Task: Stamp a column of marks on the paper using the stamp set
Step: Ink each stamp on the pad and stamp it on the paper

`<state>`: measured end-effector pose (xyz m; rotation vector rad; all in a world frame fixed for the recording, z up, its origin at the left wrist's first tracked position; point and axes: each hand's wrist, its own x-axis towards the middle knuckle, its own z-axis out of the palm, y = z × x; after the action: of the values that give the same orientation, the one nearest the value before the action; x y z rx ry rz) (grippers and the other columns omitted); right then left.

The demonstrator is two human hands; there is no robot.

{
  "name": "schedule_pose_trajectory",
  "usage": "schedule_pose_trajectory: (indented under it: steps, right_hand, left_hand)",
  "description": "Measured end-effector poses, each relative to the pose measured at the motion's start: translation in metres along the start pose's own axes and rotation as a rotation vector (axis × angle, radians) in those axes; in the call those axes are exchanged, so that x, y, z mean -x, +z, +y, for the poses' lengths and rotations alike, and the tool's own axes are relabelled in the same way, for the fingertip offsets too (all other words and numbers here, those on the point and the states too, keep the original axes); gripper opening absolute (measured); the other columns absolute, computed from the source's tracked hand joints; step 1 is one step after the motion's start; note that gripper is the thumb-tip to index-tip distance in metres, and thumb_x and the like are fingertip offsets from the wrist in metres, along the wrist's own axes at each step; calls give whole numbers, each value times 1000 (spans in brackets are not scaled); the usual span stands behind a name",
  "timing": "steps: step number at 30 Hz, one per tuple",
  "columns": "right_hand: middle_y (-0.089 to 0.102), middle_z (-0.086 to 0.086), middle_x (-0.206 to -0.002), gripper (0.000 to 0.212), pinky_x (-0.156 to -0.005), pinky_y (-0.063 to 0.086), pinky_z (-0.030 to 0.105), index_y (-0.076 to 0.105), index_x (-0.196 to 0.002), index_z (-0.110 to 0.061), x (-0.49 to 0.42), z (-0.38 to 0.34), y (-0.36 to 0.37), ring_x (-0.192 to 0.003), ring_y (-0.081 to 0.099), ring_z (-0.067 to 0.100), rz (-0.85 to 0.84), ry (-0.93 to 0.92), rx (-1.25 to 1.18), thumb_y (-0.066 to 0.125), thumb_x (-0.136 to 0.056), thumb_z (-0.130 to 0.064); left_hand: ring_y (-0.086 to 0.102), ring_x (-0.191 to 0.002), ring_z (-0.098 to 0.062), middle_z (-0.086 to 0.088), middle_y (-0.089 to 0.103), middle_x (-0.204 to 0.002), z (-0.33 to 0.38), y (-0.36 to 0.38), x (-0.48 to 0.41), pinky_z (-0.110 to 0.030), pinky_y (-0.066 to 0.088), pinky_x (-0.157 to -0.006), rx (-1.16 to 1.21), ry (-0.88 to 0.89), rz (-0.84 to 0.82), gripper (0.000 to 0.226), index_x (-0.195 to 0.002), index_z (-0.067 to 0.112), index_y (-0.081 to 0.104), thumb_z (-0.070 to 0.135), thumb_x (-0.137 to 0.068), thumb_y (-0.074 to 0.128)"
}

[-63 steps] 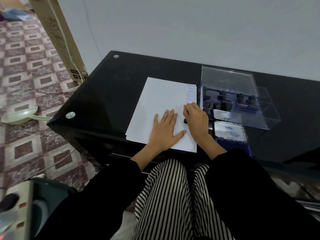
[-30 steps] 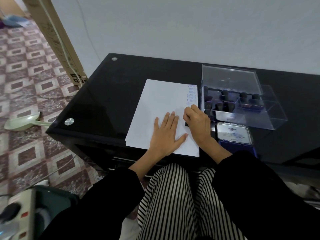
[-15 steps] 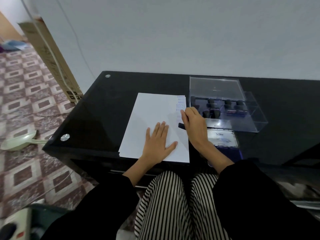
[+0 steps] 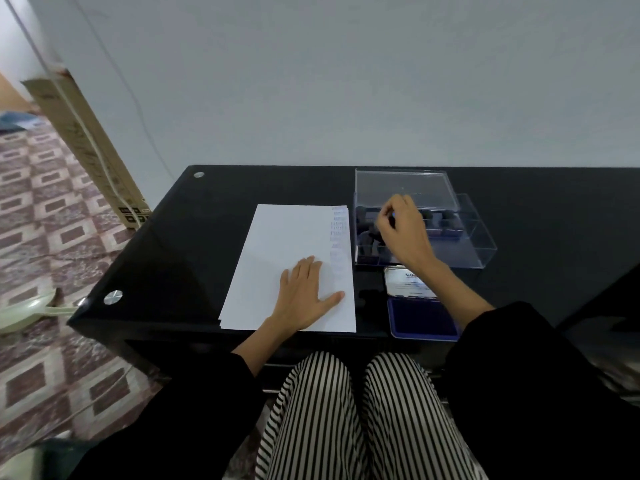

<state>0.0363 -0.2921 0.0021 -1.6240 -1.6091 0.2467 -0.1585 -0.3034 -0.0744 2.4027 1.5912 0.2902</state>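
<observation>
Pressing flat with fingers spread, the left hand [image 4: 304,292] holds down the paper [image 4: 284,258] on the black desk [image 4: 194,244]. A faint blue column of marks [image 4: 338,233] runs just right of its fingertips. The right hand [image 4: 401,230] hovers over the clear stamp case [image 4: 474,237], fingers curled (whether they pinch a stamp, I cannot tell). Below its wrist lies the open ink pad [image 4: 422,320].

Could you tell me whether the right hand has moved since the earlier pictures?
Yes: the right hand has left the paper's stamped edge and gone right, over the clear stamp case.
</observation>
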Motion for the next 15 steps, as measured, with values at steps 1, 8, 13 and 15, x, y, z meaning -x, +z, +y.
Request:
schedule_pose_trajectory:
  steps: [1, 8, 13, 15]
  right_hand:
    - [44, 4, -93, 5, -68, 37, 27, 47, -88, -10, 1, 2, -4, -76, 44, 15, -12, 8, -17, 46, -89, -6]
    - [42, 4, -101, 22, -70, 34, 28, 45, -113, -2, -12, 15, -30, -75, 41, 16, -73, 55, -79, 50, -91, -5]
    - [51, 5, -94, 22, -60, 37, 12, 54, -105, 0, -28, 23, -45, -83, 48, 16, -26, 121, -108, 63, -86, -7]
    - [52, 6, -94, 23, -60, 43, 12, 57, -102, -1, -37, 27, -46, -83, 51, 17, -31, 154, -146, 68, -83, -8]
  left_hand:
    - [16, -143, -21, -6, 19, -155, 3, -1, -1, -43, 14, -116, 24, 8, 13, 74, -145, 12, 24, 57, -89, 45]
    - [20, -143, -20, -4, 22, -155, 29, -24, -28, -38, 18, -115, 105, 97, 55, 74, -146, 16, 24, 55, -88, 50]
    - [20, -143, -19, -4, 22, -155, 37, -43, -52, -33, 19, -115, 164, 227, -22, 76, -148, 14, 21, 49, -89, 54]
    - [18, -144, -18, -3, 20, -156, 38, -50, -66, -31, 18, -115, 185, 238, -31, 65, -148, 15, 20, 43, -95, 46]
